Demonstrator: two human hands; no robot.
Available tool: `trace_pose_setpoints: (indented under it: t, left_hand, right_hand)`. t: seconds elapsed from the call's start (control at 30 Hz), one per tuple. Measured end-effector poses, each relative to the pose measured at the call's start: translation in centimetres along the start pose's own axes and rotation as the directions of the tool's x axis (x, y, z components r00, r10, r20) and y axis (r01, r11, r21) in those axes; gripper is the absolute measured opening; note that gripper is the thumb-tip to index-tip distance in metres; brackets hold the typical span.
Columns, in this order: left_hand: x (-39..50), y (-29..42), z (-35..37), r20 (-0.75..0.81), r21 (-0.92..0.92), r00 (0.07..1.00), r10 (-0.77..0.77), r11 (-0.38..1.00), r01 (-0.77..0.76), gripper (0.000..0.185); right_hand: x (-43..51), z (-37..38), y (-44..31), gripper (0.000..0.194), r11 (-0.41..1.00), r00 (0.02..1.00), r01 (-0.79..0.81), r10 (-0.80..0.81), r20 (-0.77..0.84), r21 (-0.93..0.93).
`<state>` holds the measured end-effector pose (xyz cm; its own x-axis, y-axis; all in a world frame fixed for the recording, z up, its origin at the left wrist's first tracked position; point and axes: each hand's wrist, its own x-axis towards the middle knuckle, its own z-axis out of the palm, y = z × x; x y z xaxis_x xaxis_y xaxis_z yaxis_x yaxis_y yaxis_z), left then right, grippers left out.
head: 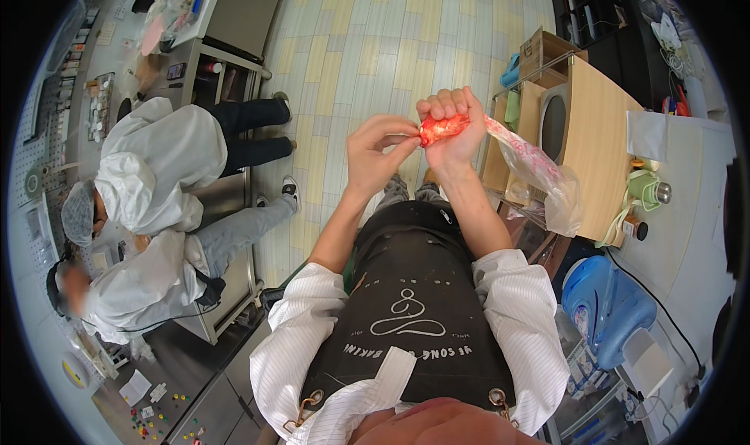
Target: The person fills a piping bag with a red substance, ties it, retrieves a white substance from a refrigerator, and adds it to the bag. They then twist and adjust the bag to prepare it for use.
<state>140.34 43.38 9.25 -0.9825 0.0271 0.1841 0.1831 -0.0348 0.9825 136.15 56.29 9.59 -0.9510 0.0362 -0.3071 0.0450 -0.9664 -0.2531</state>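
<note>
A thin clear plastic bag [530, 166] with red and pink printing is bunched up in front of me, its loose end trailing to the right over a wooden cabinet's edge. My right hand [454, 128] is closed around the gathered part, which looks bright red and wrinkled. At the left end of that red bunch [436, 130], the thumb and fingers of my left hand [384, 146] pinch its tip. What lies inside the bunch cannot be told. Both hands are raised above the tiled floor, in front of my black apron [410, 304].
Two people in white coats [164, 163] stand at a steel counter [217, 328] on the left. To the right are a wooden cabinet [603, 146], a cardboard box [542, 52], a green flask [644, 188] and a large blue water jug [603, 304]. Pale floor tiles [375, 52] stretch ahead.
</note>
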Motion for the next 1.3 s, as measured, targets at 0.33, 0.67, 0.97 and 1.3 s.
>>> trace_pose_setpoints:
  t: [0.33, 0.67, 0.97, 1.3]
  left_hand:
    - [0.9, -3.2, 0.2, -0.179, -0.002, 0.971, 0.161, 0.987, -0.164, 0.022]
    - [3.6, -2.5, -1.7, -0.012, -0.021, 0.992, -0.123, 0.992, 0.123, 0.046]
    - [5.2, -1.8, -3.9, -0.136, -0.019, 0.983, -0.123, 0.992, 0.121, 0.032]
    - [11.3, -1.6, -7.4, -0.048, 0.351, 0.917, 0.396, 0.866, -0.356, 0.033]
  right_hand:
    - [0.1, 0.3, 2.3, 0.035, 0.986, 0.996, -0.002, 0.016, 0.082, -0.17]
    - [1.4, -1.1, 3.7, 0.033, 0.938, 0.98, -0.043, 0.106, 0.167, -0.344]
    - [2.6, 1.4, 6.6, 0.04, 0.831, 0.969, -0.004, 0.141, 0.204, -0.557]
    - [7.2, 5.8, 8.6, 0.054, 0.818, 0.948, -0.007, 0.189, 0.257, -0.576]
